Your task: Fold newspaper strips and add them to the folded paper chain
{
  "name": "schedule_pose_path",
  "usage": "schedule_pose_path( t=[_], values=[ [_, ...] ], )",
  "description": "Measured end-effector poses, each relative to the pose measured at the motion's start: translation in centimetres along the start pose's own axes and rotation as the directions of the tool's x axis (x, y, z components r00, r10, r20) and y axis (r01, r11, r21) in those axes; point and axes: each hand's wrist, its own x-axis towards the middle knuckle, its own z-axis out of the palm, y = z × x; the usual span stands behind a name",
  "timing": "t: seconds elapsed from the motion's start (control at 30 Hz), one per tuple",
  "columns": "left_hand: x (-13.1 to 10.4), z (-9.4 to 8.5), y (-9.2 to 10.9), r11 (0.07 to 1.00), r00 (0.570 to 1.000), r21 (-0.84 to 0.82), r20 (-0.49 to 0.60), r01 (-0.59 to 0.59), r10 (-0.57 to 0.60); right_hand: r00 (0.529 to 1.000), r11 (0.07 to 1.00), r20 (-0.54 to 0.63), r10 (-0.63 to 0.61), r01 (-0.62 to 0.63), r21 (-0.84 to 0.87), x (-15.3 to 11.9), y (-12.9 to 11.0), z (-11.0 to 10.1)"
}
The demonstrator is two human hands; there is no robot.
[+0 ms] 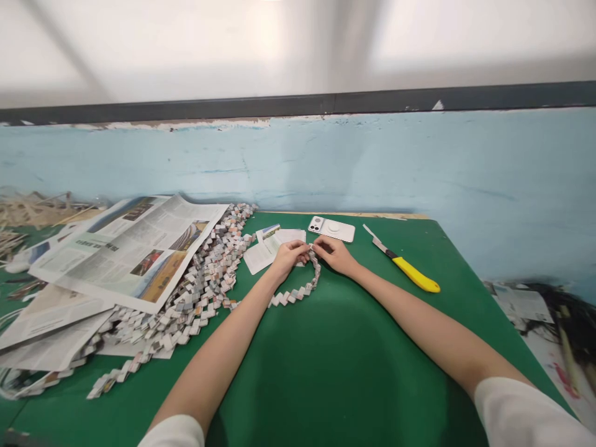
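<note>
My left hand (294,256) and my right hand (328,251) meet at the end of a folded-paper chain (292,297), fingers pinched on it from both sides. From there the zigzag chain curves down and to the left, passing by my left forearm toward a large pile of the same chain (205,282). Cut paper pieces (261,256) lie just left of my left hand. Behind my hands rests a white phone (342,231), back side up.
Newspaper sheets (125,248) cover part of the chain pile on the left. A yellow-handled knife (414,273) lies on the green table (354,372) at the right. Thin wooden strips (37,208) sit far left. A blue wall (419,161) stands behind; clutter lies beyond the right edge.
</note>
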Motion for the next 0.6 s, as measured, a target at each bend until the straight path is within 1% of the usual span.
schedule_pose_path(
  t=[0.17, 0.3, 0.4, 0.6],
  values=[
    [0.18, -0.15, -0.08, 1.000, 1.000, 0.001, 0.021, 0.016, -0.016, 1.000, 1.000, -0.025, -0.019, 0.019, -0.019, -0.01, 0.57, 0.04],
    [0.10, -0.09, -0.09, 0.999, 1.000, 0.027, 0.003, 0.020, -0.020, 0.994, 0.994, -0.066, -0.092, 0.088, -0.063, 0.12, 0.50, -0.03],
    [0.12, -0.03, -0.15, 0.998, 1.000, 0.051, -0.008, 0.021, -0.021, 0.988, 0.988, -0.076, -0.138, 0.131, -0.085, 0.21, 0.21, -0.15],
    [0.41, 0.03, -0.37, 0.996, 1.000, 0.085, -0.014, 0.024, -0.023, 0.994, 0.995, -0.040, -0.098, 0.097, -0.033, 0.19, 0.04, -0.24]
  ],
)
